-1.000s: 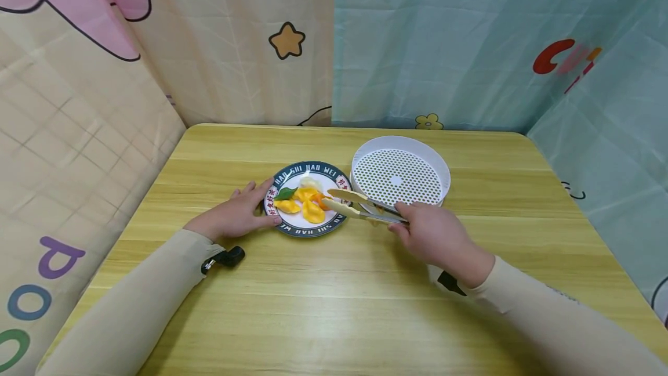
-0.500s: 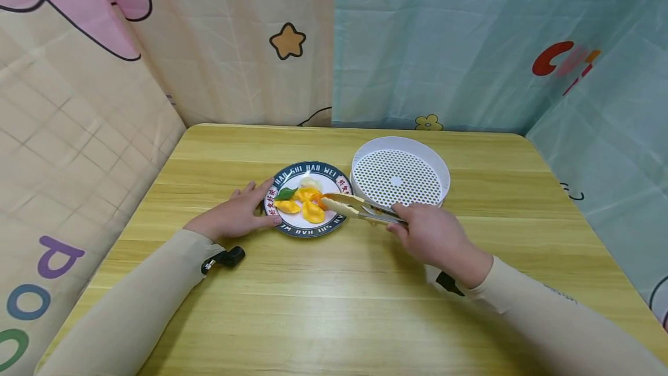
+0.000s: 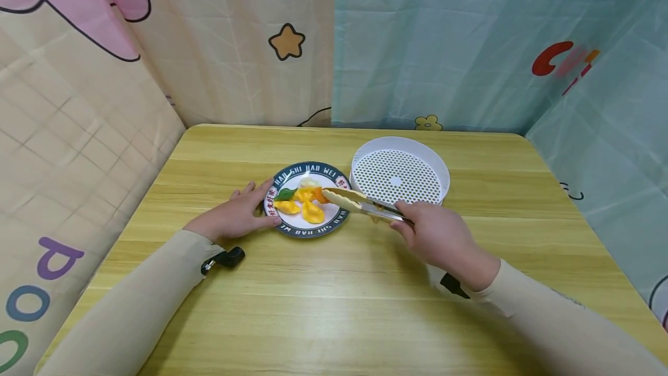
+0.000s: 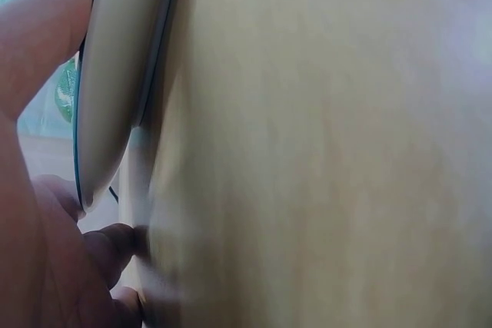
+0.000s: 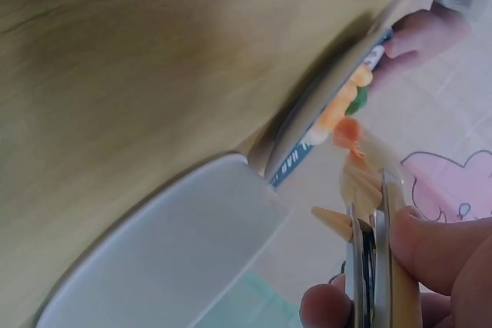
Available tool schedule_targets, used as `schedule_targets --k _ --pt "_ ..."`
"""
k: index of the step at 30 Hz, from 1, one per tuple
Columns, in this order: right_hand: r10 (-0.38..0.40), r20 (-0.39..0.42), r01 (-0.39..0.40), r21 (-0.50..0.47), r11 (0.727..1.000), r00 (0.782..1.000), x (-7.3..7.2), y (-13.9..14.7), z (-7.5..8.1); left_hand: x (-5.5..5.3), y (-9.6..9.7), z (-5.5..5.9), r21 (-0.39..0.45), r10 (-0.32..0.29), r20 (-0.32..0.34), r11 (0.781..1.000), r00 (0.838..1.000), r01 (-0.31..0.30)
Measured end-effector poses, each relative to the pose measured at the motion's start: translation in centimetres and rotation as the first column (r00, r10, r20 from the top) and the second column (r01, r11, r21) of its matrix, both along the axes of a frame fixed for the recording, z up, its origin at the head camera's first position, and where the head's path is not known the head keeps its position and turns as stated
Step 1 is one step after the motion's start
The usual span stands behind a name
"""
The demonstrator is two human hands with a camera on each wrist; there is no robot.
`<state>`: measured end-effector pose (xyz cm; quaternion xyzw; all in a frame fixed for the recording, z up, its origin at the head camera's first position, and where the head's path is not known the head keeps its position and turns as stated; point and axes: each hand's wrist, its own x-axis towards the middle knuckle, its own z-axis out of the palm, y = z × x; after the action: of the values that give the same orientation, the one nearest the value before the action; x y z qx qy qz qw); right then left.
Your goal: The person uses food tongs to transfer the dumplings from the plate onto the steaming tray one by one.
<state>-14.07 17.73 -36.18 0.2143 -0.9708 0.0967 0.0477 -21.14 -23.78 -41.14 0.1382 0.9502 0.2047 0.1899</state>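
In the head view my left hand (image 3: pixel 237 213) holds the left rim of a round plate (image 3: pixel 308 232) with a dark blue lettered border, thumb and fingers spread along the edge. Several yellow dumpling-like pieces (image 3: pixel 313 212), a green leaf (image 3: pixel 286 194) and a pale translucent piece (image 3: pixel 309 183) lie on it. My right hand (image 3: pixel 438 237) grips metal tongs (image 3: pixel 383 211) with cream scalloped tips. Those tips meet at an orange shrimp-like piece (image 5: pixel 347 133) on the plate's right side. Whether they pinch it firmly is hard to tell.
A white round tray with a perforated base (image 3: pixel 399 176) stands right behind the tongs, close beside the plate. Both rest on a wooden table (image 3: pixel 313 306). Patterned curtains (image 3: pixel 443 45) hang along its back and sides.
The tongs' tips have drawn together around the orange piece, and the right hand has shifted slightly right. My left hand and the plate have stayed in place.
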Motion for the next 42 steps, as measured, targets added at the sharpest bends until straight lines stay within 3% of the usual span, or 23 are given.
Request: schedule_targets --k 9,16,26,42 --pt "-0.068 -0.024 0.065 -0.102 0.993 0.997 -0.6 2.2 1.8 0.0 0.0 0.1 -0.009 0.008 -0.001 1.0 1.0 -0.008" --pt "-0.132 -0.024 0.127 -0.13 0.983 0.991 -2.6 4.6 1.4 0.1 -0.1 -0.1 -0.008 0.004 -0.003 1.0 1.0 -0.004" --pt "-0.235 0.053 0.239 -0.07 0.969 0.971 -4.9 5.8 0.0 0.0 -0.1 -0.3 -0.006 0.009 -0.005 1.0 1.0 -0.009" --pt "-0.255 0.098 0.254 0.02 0.967 0.962 -6.1 6.1 -0.9 0.1 -0.1 -0.2 -0.01 0.006 -0.004 1.0 1.0 -0.006"
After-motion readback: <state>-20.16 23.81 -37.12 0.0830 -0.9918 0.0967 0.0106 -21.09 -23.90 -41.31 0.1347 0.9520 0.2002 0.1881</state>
